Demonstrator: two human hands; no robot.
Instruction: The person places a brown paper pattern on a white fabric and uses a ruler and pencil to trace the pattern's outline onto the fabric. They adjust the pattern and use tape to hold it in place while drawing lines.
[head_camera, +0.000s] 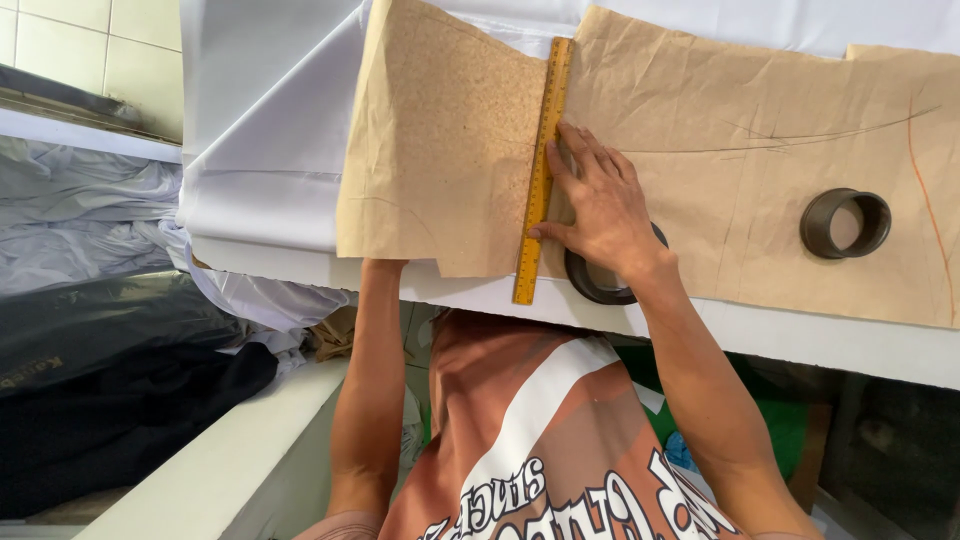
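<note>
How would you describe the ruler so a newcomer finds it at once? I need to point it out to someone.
On the white table, brown pattern paper lies spread out. The ruler lies across it, a long yellow wooden strip pinned under the right hand. Unlike the two dark rings nearby, it is straight and flat.

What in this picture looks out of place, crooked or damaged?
Nothing looks truly wrong. The brown paper pattern is creased and its left flap is folded over. The right hand presses the yellow ruler along that fold. The left hand is hidden under the flap. Two dark rings rest on the paper.
</note>
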